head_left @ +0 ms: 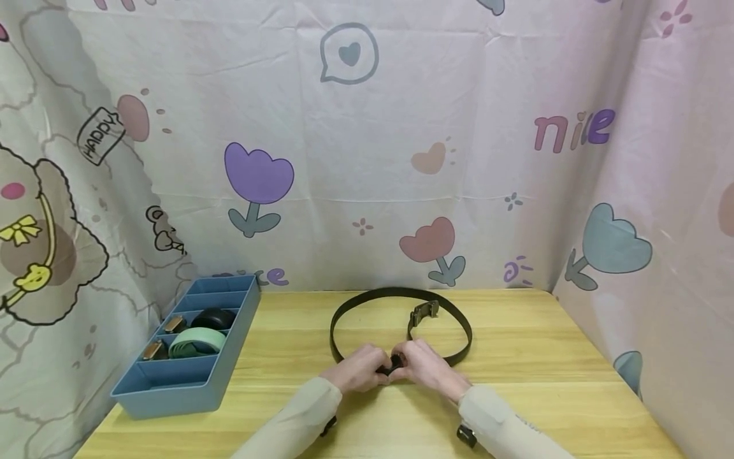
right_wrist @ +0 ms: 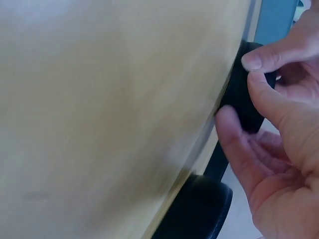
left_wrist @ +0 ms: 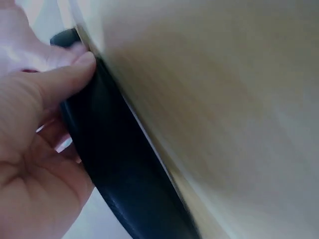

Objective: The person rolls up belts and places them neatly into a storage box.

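Observation:
A black belt (head_left: 395, 292) lies in a wide loop on the wooden table, its metal buckle (head_left: 424, 310) inside the loop at the right. At the loop's near side, my left hand (head_left: 360, 370) and right hand (head_left: 427, 367) meet over the strap. In the left wrist view, the left thumb lies on the strap (left_wrist: 119, 154) and pinches it near the top. The right wrist view has the right hand (right_wrist: 284, 149) with thumb and fingers around a short stretch of the strap (right_wrist: 239, 97). The fingers partly hide that piece.
A blue divided tray (head_left: 229, 370) stands at the left. It holds a rolled mint-green belt (head_left: 197, 341), a rolled black belt (head_left: 213, 317) and gold-coloured buckles (head_left: 153, 350). A printed curtain (head_left: 355, 127) hangs behind the wooden table (head_left: 562, 357) and along both sides.

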### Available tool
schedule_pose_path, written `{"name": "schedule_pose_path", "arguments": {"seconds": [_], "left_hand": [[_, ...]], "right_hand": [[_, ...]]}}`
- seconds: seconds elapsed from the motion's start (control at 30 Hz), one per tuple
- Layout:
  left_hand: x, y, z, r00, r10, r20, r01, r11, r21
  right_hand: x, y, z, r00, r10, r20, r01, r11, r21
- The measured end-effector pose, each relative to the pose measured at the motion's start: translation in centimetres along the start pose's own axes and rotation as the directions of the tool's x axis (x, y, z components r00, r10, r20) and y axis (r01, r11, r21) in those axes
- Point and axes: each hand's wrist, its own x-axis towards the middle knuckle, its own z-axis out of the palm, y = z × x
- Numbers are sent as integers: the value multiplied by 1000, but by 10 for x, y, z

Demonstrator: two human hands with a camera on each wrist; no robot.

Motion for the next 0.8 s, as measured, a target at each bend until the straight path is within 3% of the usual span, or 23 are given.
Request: {"name": "schedule_pose_path", "arguments": {"seconds": [0.3,0.4,0.57,0.8], "left_hand": [[-4,-3,-1,996,89,14,-90,995,52],[-4,-4,-3,998,59,33,-60,997,42],[-2,-6,-7,999,-51,20,51,999,7],[-6,-9,-3,997,-71,10,71,997,23]], "right_hand": [[2,-2,3,997,-80,-4,78,985,-156],[3,-2,4,996,-84,-8,81,978,-190],[3,-3,2,997,-73,10,74,980,-186],[2,-2,0,994,-84,71,88,994,-64]]}}
